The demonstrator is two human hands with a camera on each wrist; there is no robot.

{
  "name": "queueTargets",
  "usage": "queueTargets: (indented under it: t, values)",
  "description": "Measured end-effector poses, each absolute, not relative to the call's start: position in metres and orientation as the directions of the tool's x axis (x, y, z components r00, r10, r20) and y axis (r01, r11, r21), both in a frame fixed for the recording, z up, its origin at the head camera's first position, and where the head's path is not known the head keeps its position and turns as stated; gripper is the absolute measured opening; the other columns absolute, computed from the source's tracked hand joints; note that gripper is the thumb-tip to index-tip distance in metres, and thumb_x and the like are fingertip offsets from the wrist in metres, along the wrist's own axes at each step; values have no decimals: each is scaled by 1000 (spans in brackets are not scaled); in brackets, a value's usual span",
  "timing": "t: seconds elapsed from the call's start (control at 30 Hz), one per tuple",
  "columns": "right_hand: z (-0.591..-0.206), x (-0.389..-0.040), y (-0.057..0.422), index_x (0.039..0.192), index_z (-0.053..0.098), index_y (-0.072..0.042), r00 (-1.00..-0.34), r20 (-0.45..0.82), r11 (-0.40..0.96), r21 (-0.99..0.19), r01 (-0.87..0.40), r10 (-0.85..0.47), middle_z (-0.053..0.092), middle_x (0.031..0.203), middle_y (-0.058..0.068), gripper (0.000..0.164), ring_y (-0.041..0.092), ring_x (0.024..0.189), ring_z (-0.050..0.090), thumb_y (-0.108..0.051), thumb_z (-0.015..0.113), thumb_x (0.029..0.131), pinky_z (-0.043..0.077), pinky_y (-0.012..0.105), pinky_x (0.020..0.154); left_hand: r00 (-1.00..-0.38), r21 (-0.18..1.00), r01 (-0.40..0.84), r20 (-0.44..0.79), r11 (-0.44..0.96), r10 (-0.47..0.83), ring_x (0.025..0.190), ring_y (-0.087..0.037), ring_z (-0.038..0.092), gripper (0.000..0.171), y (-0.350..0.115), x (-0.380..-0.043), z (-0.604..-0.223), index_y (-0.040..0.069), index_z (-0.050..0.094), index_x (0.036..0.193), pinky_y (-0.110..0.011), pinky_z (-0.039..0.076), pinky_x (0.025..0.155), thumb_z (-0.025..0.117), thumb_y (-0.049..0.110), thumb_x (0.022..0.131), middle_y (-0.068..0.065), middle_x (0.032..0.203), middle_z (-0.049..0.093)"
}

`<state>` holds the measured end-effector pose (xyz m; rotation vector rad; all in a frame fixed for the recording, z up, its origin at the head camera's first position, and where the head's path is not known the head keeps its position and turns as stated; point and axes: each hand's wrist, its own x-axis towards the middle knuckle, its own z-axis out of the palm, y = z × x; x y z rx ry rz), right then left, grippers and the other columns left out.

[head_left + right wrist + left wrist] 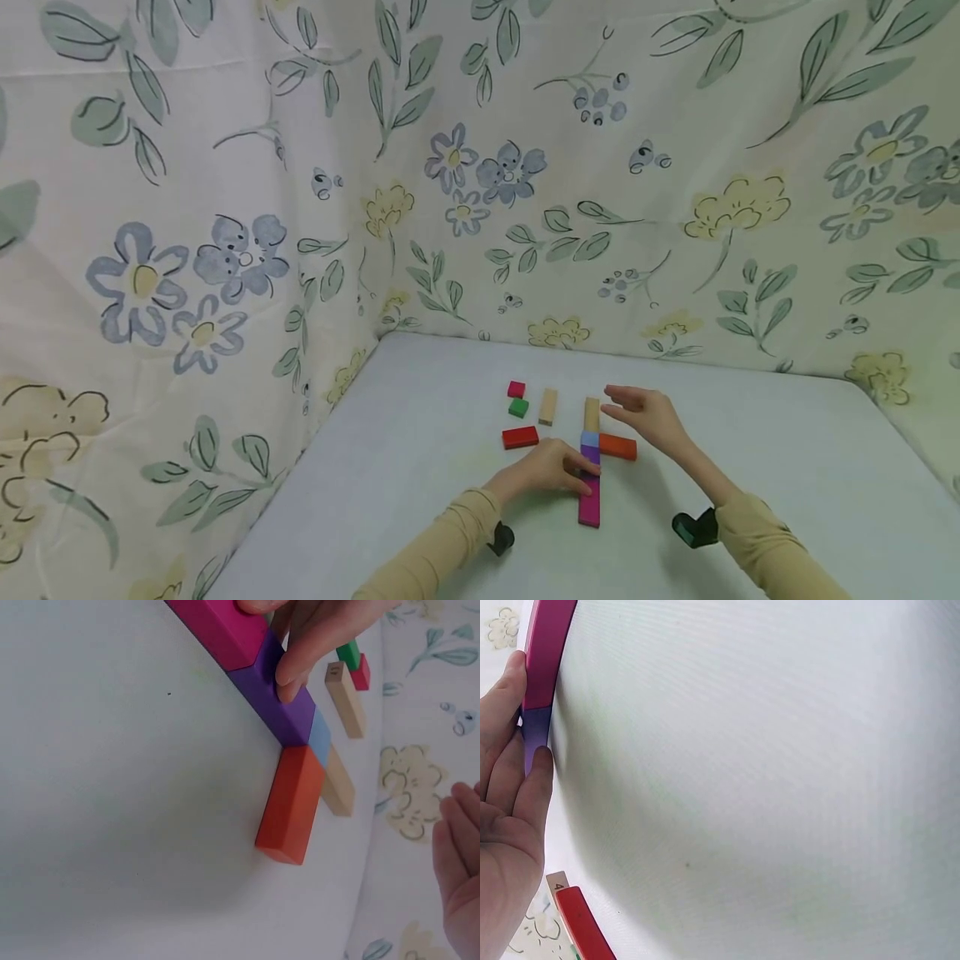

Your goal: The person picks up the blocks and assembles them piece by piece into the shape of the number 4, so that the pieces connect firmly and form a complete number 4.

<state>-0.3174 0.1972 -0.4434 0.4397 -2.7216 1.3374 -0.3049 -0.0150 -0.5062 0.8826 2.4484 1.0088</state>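
Resting across the seam between two blocks, the left grip [550,467] is spread, its thumb on the magenta block [589,510] and its fingertips on the purple block [590,454]. These two lie end to end on the white bench [420,400], the magenta one nearer the person. Past the purple block the row runs on through a light blue block [590,438] to a plain wooden block [592,414] at the far end. An orange block [618,447] juts out rightward, touching the row around where purple and light blue meet. Just right of the row's far end hangs the right grip [647,417], spread and free, with its fingers extended. Left of the row lie a red block [520,437], a second wooden block [548,407], a small green block [518,407] and, just beyond the green, a small pinkish-red block [516,389]. Floral fabric [510,275] hangs behind the bench.
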Motion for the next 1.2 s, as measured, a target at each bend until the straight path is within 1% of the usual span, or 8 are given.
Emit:
queueTargets:
  t: [0.1,0.27,0.47,0.67,0.8,0.9,1.03,1.2]
  values:
    - [-442,-314,196,127,57,2,-956,198,571,-769,-287,-215,61,124,23,51,37,112,61,-30,67,88,53,41,86,-748,724,405,-88,558,658,75,2,51,30,-15,-306,-506,26,71,113,-14,46,64,73,23,83,15,92,70]
    - [-445,-310,195,126,59,0,-960,200,559,-781,-278,-197,62,123,21,50,35,112,61,-31,68,87,53,40,87,-752,730,391,-98,561,652,77,3,52,30,-17,-305,-503,25,71,113,-14,46,65,73,23,83,13,97,71]
    - [-455,-306,195,127,58,-1,-971,153,554,-799,-232,-185,61,125,22,50,36,113,61,-30,68,88,55,36,85,-753,731,394,-91,557,652,78,3,52,31,-17,-305,-503,24,71,113,-13,46,65,74,22,82,11,99,71]
    - [-462,-304,193,126,60,-2,-974,132,553,-805,-214,-185,62,123,22,46,34,110,63,-28,67,88,56,32,82,-754,744,378,-98,551,649,78,3,51,31,-16,-304,-504,25,71,113,-14,46,65,74,21,82,14,95,70]
    - [-467,-303,191,124,61,-2,-973,135,560,-799,-220,-189,64,121,20,45,35,110,63,-27,67,88,55,34,84,-754,746,378,-96,548,650,77,3,50,31,-16,-304,-505,24,71,113,-14,45,64,74,21,82,15,89,69]
    - [-472,-302,190,123,62,-1,-974,132,569,-793,-216,-186,65,120,20,42,35,109,63,-23,68,88,54,37,85,-751,748,381,-92,543,654,76,3,50,31,-15,-304,-505,24,71,113,-13,44,62,74,21,82,15,88,69]
    - [-479,-299,188,120,64,0,-976,123,597,-774,-208,-181,66,118,20,38,35,107,64,-19,68,87,55,39,85,-746,747,394,-80,535,661,74,3,48,31,-15,-305,-505,23,72,113,-13,42,60,74,22,81,15,90,71]
    - [-487,-296,186,116,66,0,-972,146,629,-743,-230,-183,68,114,17,37,32,102,66,-19,70,86,55,38,82,-740,746,412,-61,524,670,73,3,46,31,-14,-305,-506,22,72,112,-13,40,59,75,21,81,13,94,72]
